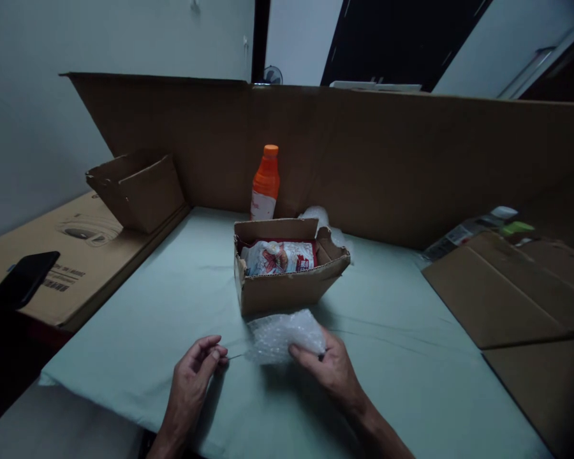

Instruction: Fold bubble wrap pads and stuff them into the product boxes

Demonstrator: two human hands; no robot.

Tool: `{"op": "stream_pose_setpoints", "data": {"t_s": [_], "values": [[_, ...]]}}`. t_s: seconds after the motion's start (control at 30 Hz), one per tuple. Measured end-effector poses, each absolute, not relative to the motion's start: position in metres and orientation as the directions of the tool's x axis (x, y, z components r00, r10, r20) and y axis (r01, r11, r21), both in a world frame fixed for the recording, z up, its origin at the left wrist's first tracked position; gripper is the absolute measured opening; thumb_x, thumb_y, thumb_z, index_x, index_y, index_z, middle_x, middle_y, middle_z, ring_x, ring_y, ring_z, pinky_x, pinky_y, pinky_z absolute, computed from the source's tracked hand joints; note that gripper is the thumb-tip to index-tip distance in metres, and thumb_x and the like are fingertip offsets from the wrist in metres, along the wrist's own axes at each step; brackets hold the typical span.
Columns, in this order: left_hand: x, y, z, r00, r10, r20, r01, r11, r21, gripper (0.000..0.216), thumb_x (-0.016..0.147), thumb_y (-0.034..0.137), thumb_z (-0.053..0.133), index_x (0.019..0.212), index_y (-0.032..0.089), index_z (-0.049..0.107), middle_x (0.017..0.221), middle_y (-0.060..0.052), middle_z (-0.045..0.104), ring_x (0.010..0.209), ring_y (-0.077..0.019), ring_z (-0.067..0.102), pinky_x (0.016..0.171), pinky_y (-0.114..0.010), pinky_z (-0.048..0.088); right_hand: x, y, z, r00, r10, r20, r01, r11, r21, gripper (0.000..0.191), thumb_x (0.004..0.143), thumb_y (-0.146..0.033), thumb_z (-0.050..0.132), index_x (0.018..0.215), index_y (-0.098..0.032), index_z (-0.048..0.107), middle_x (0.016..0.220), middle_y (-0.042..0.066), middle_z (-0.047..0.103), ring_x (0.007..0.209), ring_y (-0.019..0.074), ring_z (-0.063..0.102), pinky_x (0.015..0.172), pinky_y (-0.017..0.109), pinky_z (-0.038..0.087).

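- Bubble wrap (282,335): laid on bench (172,287), just before cardboard box (287,290).
- Right hand (332,370): grip pinched on the wrap's near edge.
- Left hand (194,376): grip pinched on thin strand (238,356) drawn from wrap.

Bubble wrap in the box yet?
No, the bubble wrap lies on the cloth in front of the box, under the right hand.

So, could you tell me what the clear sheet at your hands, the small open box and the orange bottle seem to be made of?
Clear bumpy sheet at the right hand: likely plastic bubble wrap, translucent, with shiny blisters. Small brown open box: corrugated cardboard, matt, with raw edges. Orange bottle: probably plastic, smooth and slightly glossy; glass cannot be ruled out.
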State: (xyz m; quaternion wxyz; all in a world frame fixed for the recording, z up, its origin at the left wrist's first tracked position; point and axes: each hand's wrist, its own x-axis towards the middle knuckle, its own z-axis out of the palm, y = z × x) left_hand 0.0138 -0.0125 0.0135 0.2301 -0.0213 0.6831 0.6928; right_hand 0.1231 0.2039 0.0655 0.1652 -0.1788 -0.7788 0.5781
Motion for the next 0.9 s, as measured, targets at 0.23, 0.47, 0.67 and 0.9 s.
{"op": "stream_pose_setpoints", "data": {"t_s": [0.23, 0.47, 0.67, 0.9], "values": [[0.019, -0.013, 0.007, -0.91, 0.282, -0.305, -0.303, 0.053, 0.952, 0.061, 0.062, 0.063, 0.079, 0.097, 0.014, 0.071, 0.083, -0.008, 0.075, 0.077, -0.0219, 0.071, 0.074, -0.033, 0.058, 0.126, 0.23, 0.075, -0.797, 0.603, 0.019, 0.077, 0.133, -0.988, 0.037, 0.07, -0.05, 0.077, 0.082, -0.016, 0.069, 0.071, 0.004, 0.066, 0.065, 0.0186, 0.057, 0.062, 0.029, 0.048], [0.027, -0.017, -0.01, -0.931, 0.326, -0.163, -0.121, 0.145, 0.982, 0.048, 0.076, 0.058, 0.071, 0.099, 0.015, 0.072, 0.088, -0.008, 0.075, 0.082, -0.0214, 0.07, 0.076, -0.03, 0.056, 0.123, 0.233, 0.083, -0.806, 0.591, 0.038, 0.032, 0.107, -0.994, 0.036, 0.069, -0.048, 0.081, 0.081, -0.016, 0.07, 0.074, 0.004, 0.068, 0.067, 0.0182, 0.059, 0.064, 0.029, 0.05], [0.027, -0.016, -0.016, -0.937, 0.325, -0.126, -0.068, 0.185, 0.98, 0.045, 0.08, 0.056, 0.068, 0.1, 0.016, 0.072, 0.089, -0.008, 0.075, 0.083, -0.0218, 0.07, 0.077, -0.03, 0.055, 0.111, 0.236, 0.095, -0.789, 0.597, 0.145, -0.076, 0.14, -0.987, 0.048, 0.074, -0.044, 0.08, 0.113, -0.019, 0.065, 0.088, 0.004, 0.07, 0.075, 0.018, 0.062, 0.069, 0.027, 0.051], [0.028, -0.018, -0.019, -0.94, 0.334, -0.07, 0.0, 0.204, 0.979, 0.042, 0.082, 0.055, 0.065, 0.099, 0.016, 0.073, 0.088, -0.008, 0.076, 0.081, -0.0213, 0.071, 0.076, -0.03, 0.057, 0.088, 0.239, 0.119, -0.754, 0.605, 0.257, -0.176, 0.19, -0.966, 0.06, 0.076, -0.039, 0.08, 0.129, -0.024, 0.057, 0.104, 0.003, 0.069, 0.087, 0.0168, 0.064, 0.079, 0.027, 0.052]]}}
